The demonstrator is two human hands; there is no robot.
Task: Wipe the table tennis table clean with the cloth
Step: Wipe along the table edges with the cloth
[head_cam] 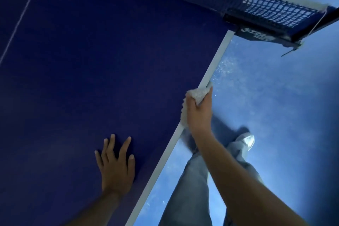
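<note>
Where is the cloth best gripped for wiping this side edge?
Probably by its bunched middle, coming from the floor side: the cloth drapes over the table's white edge, so the right hand wrapped round it there presses it on top and side.

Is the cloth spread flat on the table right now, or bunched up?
Bunched up. The right hand grips the cloth as a wad at the white side edge of the table.

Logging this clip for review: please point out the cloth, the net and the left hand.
cloth (199,94), head view, on the bunched pale part at its top.
net (275,11), head view, on the mesh near its end.
left hand (115,169), head view, on the back of the hand, fingers spread flat.
</note>
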